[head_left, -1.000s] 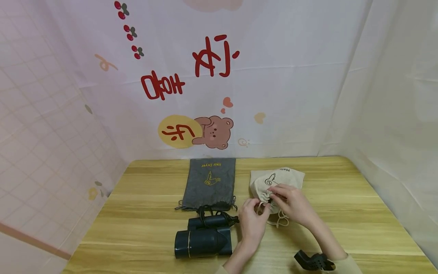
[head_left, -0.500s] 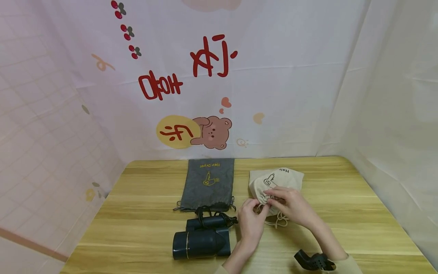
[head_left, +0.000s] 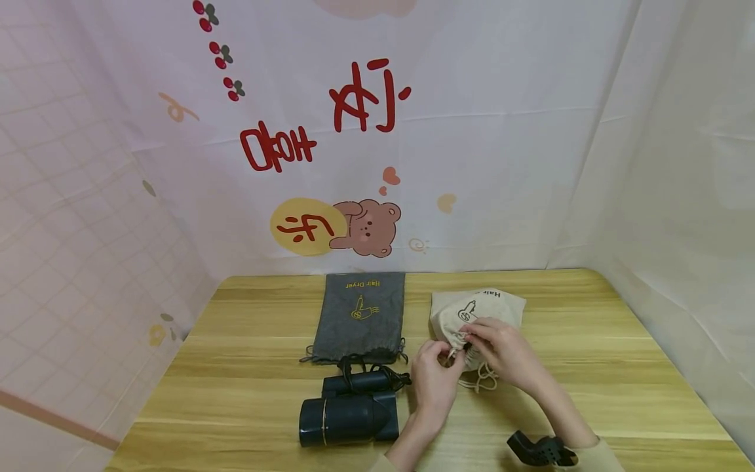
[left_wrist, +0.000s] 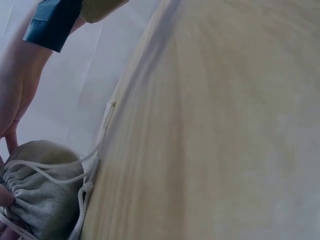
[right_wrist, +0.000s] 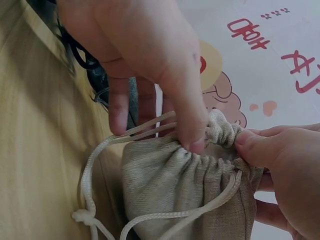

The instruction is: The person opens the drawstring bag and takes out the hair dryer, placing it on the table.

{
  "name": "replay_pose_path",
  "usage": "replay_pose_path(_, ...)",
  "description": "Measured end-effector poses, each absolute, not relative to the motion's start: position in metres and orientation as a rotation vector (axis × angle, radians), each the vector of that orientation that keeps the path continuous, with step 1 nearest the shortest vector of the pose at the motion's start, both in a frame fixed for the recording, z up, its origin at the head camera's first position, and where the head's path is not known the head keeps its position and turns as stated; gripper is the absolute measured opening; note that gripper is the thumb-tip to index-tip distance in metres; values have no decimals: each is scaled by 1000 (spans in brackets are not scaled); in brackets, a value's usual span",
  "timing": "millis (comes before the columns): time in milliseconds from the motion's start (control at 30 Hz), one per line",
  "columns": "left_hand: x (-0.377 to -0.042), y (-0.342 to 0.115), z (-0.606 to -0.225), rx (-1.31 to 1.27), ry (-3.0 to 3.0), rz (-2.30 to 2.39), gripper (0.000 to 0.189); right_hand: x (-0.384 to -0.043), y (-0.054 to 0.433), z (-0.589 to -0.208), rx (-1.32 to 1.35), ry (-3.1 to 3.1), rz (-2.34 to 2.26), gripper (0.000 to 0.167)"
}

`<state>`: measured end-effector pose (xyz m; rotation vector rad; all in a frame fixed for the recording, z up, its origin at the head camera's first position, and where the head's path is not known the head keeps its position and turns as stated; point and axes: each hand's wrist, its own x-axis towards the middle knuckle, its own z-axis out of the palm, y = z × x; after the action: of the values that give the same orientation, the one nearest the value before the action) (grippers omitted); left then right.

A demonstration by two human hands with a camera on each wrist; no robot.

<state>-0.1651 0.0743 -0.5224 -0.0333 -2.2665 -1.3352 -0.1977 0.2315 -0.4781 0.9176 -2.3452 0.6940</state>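
Pinching the cream bag (head_left: 498,305) by its gathered mouth, your left hand (head_left: 435,380) and right hand (head_left: 501,347) sit close together, the bag below and right of the frame's centre (dark hair dryer (head_left: 348,419) farther left)

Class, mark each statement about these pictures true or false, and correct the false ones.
1. The left hand and right hand both hold the cream bag near its gathered mouth. True.
2. The cream bag's drawstring is black. False: the drawstring is pale, close to white.
3. The grey bag bears yellow lettering. True.
4. In the head view, the grey bag lies to the right of the cream bag. False: it lies to the left.
5. The dark hair dryer lies on the table, outside both bags. True.
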Motion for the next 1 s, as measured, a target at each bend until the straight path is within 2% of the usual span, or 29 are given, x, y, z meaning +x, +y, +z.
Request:
replay_pose_path(300,-163,74,-525,-43,-2260,-1381,10,-201,237,-474,893,-2284,727,25)
replay_pose_path(733,-164,70,-523,-30,-2257,-1379,16,-193,234,-470,919,-2447,822,26)
replay_pose_path(1000,-164,72,-521,-56,-2288,-1337,15,-196,236,-473,956,-2377,736,20)
